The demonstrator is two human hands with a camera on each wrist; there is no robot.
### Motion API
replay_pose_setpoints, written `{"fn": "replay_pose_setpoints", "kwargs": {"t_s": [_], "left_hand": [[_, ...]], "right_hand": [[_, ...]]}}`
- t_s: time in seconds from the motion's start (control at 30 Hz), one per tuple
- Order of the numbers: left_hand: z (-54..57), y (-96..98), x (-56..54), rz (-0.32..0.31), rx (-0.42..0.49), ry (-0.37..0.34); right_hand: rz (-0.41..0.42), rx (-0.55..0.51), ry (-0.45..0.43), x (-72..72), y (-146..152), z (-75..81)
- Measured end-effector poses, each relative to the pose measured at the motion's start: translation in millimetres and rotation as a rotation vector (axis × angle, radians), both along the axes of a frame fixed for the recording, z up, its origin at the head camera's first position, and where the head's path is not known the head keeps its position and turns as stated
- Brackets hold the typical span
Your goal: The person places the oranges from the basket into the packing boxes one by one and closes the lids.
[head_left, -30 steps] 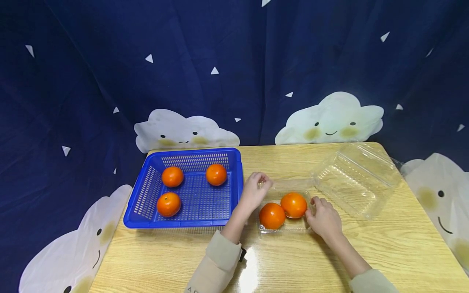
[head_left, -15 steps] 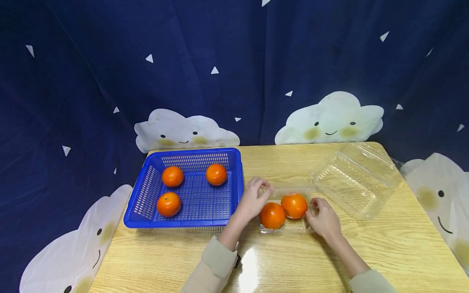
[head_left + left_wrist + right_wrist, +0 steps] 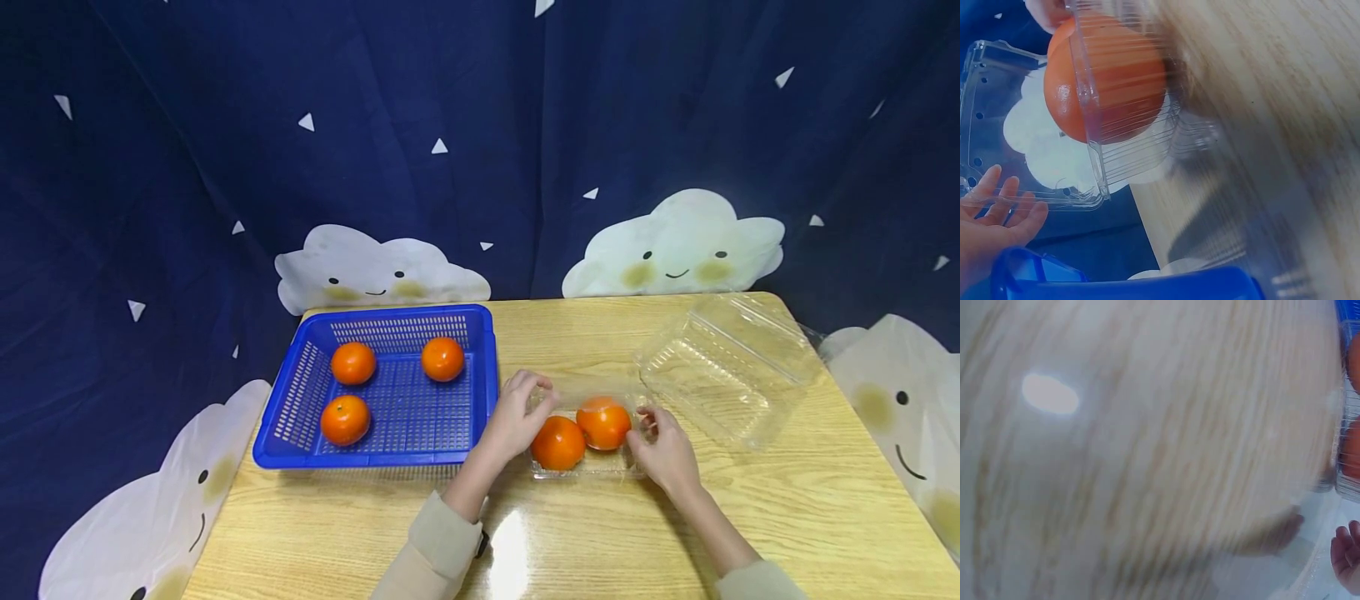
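- Left hand (image 3: 517, 414) fingers curl on the clear clamshell box's (image 3: 585, 467) left lid edge.
- Right hand (image 3: 663, 450) fingers pinch its right edge.
- Inside the box: two oranges (image 3: 558, 442).
- Blue basket (image 3: 483, 392) just left of the box; a second clear box (image 3: 727, 367) to the right.

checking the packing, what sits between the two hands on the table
In the head view, a clear plastic clamshell box with two orange fruits lies between the left hand and right hand.
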State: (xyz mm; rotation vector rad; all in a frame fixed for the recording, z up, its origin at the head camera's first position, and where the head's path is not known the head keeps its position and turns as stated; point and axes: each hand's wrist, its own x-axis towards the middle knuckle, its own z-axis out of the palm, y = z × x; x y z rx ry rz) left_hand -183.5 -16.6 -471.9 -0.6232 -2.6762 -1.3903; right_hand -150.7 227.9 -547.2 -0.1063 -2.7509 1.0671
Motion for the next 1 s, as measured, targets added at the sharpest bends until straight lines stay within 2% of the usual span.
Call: {"fn": "replay_pose_setpoints", "kwargs": {"t_s": [0.13,0.4,0.53,0.63,0.8,1.0], "left_hand": [[-2.0,-1.5,1.9,-0.008,-0.002,0.008],[-3.4,-3.3,6.0,-0.016,0.003,0.017],[-3.8,-3.1,8.1,-0.017,-0.011,0.019],[-4.6,-2.8,9.6,-0.018,-0.02,0.027],[-6.7,-2.7,12.0,-0.021,-0.034,0.051],[-9.6,-2.7,14.6,-0.028,-0.045,0.067]], "right_hand": [[-0.056,-0.101,0.008,1.3,0,6.9],[-0.14,-0.312,0.094,4.3,-2,22.4],[-0.165,-0.48,0.135,4.7,-6,30.5],[-0.151,-0.596,0.172,4.8,-8,36.9],[-0.084,-0.632,0.196,6.4,-9,45.9],[0.011,-0.552,0.216,9.4,-12,48.9]]}}
